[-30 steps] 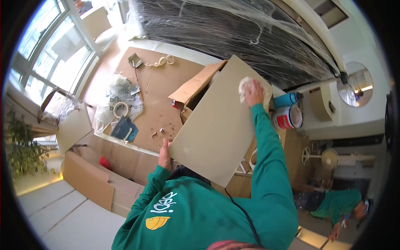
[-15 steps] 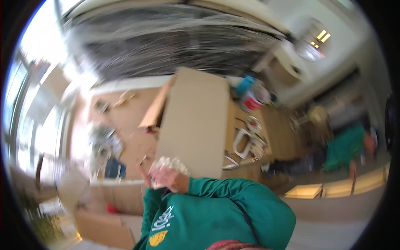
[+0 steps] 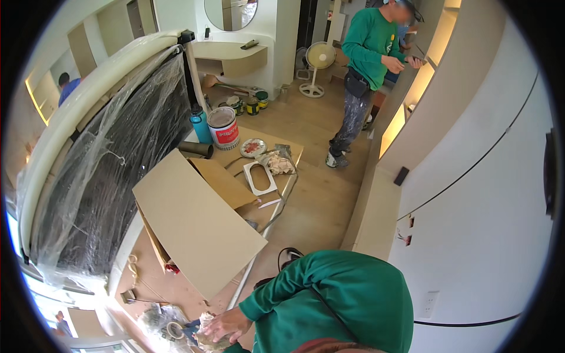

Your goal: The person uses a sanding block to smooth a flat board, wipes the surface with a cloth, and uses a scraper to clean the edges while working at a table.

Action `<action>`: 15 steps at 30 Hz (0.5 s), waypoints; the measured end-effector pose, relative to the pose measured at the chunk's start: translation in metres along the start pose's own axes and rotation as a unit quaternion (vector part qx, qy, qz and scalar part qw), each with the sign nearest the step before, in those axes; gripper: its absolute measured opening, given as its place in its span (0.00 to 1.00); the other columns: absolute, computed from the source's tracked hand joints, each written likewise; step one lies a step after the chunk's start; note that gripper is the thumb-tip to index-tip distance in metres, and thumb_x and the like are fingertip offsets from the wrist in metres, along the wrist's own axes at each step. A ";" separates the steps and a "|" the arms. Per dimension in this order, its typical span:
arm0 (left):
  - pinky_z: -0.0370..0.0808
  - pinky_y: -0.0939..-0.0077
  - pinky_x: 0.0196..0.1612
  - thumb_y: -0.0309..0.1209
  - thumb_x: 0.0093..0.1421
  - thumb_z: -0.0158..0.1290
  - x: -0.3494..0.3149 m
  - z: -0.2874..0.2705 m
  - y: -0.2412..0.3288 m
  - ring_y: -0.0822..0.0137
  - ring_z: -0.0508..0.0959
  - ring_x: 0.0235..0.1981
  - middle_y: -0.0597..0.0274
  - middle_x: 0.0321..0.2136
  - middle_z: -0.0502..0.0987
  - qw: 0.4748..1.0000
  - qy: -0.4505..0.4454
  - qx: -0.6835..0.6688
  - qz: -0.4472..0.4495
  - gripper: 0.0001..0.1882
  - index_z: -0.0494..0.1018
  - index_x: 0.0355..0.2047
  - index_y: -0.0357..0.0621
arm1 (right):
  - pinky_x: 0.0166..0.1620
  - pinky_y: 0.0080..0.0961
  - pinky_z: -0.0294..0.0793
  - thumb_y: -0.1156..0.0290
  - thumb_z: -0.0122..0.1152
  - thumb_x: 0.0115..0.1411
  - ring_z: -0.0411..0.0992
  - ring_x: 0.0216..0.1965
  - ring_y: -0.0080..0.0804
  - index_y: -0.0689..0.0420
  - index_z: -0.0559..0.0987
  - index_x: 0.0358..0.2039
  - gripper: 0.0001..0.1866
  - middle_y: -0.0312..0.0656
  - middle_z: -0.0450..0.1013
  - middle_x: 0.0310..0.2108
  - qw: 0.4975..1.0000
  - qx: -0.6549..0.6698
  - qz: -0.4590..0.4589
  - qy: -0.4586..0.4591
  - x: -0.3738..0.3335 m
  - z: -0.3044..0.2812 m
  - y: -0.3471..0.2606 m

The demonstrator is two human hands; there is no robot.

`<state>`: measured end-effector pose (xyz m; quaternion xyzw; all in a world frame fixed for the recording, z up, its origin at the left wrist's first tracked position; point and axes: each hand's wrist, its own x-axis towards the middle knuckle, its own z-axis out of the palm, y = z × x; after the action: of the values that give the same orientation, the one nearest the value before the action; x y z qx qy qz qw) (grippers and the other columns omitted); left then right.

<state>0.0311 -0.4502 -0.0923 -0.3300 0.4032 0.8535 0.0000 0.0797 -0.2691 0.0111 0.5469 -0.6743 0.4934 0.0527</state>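
At the bottom of the head view my right hand [image 3: 229,323] reaches in front of my body, its fingers bent over a pale crumpled rag [image 3: 207,336]. A scrap of green sleeve shows below the rag, but the fingers of my left hand are hidden. Close to the rag, on the brown floor covering, lie a roll of tape [image 3: 175,330] and crumpled clear plastic [image 3: 154,320]. Farther off, a large beige panel [image 3: 200,226] leans across an open cardboard box [image 3: 226,182].
A paint bucket [image 3: 223,129], blue bottle [image 3: 200,126] and white oval-holed frame [image 3: 259,178] stand or lie past the box. Plastic-wrapped furniture [image 3: 118,153] fills the left. A co-worker [image 3: 368,53] stands at lit shelves, near a fan [image 3: 321,56]. A white wall [image 3: 477,235] rises at right.
My view has swung to the right, bringing the co-worker upright into it and the white wall in at right. The rag remains in my right hand, now lower in the picture.
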 end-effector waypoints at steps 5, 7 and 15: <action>0.72 0.60 0.55 0.63 0.63 0.45 -0.006 -0.001 0.008 0.53 0.74 0.57 0.49 0.60 0.70 0.999 0.007 0.029 0.014 0.41 0.61 0.66 0.47 | 0.59 0.41 0.69 0.67 0.62 0.62 0.69 0.57 0.51 0.58 0.73 0.57 0.23 0.53 0.72 0.53 0.957 0.106 0.261 -0.072 -0.034 -0.092 -0.037; 0.73 0.61 0.54 0.62 0.63 0.45 -0.007 0.005 0.002 0.54 0.74 0.56 0.49 0.60 0.70 0.999 0.005 0.041 0.013 0.40 0.61 0.66 0.48 | 0.58 0.41 0.69 0.65 0.61 0.62 0.70 0.55 0.51 0.60 0.74 0.56 0.23 0.53 0.73 0.52 0.957 0.090 0.276 -0.002 -0.062 -0.121 -0.045; 0.74 0.64 0.51 0.57 0.65 0.46 -0.005 0.036 -0.023 0.56 0.75 0.55 0.50 0.59 0.71 0.998 -0.014 0.066 0.009 0.35 0.62 0.65 0.51 | 0.59 0.32 0.72 0.65 0.56 0.69 0.74 0.55 0.36 0.62 0.75 0.55 0.18 0.48 0.76 0.53 0.841 0.073 0.430 0.321 -0.217 -0.199 -0.108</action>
<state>0.0205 -0.4091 -0.0890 -0.3137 0.4613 0.8297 0.0201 0.1573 0.0325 0.0453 0.0150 -0.7490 0.6624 0.0090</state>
